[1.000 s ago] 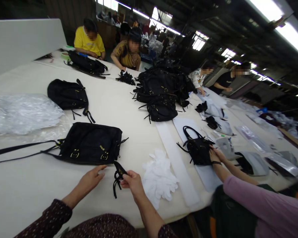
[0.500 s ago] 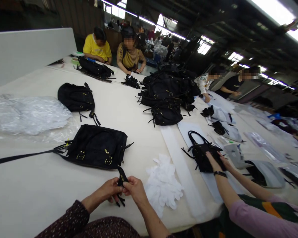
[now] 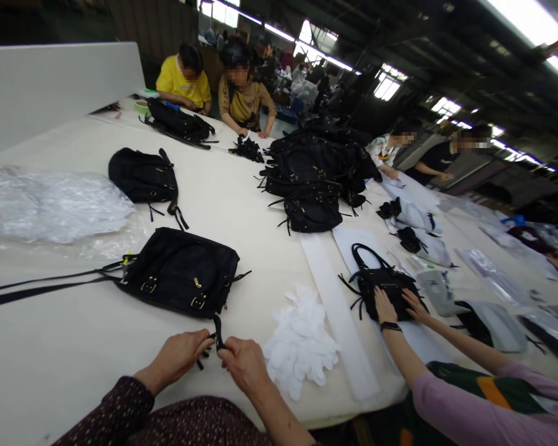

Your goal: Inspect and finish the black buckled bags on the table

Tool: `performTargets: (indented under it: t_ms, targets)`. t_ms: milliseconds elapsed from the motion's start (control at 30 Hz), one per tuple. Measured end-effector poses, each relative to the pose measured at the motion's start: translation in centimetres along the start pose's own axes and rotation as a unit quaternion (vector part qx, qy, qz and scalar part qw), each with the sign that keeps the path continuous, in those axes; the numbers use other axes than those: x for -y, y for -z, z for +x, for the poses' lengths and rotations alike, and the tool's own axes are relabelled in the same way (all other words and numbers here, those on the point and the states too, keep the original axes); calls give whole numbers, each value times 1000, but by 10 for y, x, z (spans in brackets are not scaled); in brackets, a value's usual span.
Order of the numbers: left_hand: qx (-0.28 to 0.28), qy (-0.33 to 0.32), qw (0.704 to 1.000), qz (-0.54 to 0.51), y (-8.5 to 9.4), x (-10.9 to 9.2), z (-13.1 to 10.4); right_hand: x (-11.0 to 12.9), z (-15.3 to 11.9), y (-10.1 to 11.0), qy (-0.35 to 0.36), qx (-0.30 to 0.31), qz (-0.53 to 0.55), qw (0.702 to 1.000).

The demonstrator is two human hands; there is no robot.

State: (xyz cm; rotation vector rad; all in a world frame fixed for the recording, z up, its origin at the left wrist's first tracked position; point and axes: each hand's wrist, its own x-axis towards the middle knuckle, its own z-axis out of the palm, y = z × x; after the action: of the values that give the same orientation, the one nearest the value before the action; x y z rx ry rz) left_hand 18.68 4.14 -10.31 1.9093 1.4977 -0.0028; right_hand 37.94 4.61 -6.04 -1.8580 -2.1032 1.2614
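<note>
In front of me lies a black handbag (image 3: 181, 269) with gold buckles, its long shoulder strap (image 3: 41, 291) running off to the left. A short black strap (image 3: 218, 331) hangs from the bag's lower right corner toward me. Both my hands are closed on it: my left hand (image 3: 181, 356) pinches its left side near the dark tassel ends, and my right hand (image 3: 246, 365) pinches it from the right. The fingertips partly hide the strap. Just right of my right hand is a heap of white paper-like pieces (image 3: 302, 341).
Crumpled clear plastic bags (image 3: 51, 204) and another black bag (image 3: 142, 176) lie at left. A pile of black bags (image 3: 307, 167) stands ahead. At right, a co-worker's hands (image 3: 400, 303) press on a black handbag (image 3: 369, 279). Other people sit or stand across the table.
My hands have drawn slightly apart on the strap, the left one moving left. The handbag has shifted a little. The co-worker's hands now lie flatter on their bag.
</note>
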Motion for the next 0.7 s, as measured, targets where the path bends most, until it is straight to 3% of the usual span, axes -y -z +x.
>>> performTargets:
  t_ms: [133,367,567,700]
  targets:
    - [-37,37,996,72,4,9,-1,9,-11,0,6,-4,-43,999]
    - [-90,74,984,132,12,33,-18,-6,-30,8,11,-11,11,1000]
    - [-98,92,981,140,36,17,-33,-23,-35,27,-17,31,110,993]
    - [-40,117,985,120,39,4,-36,-14,-22,43,1,58,30,998]
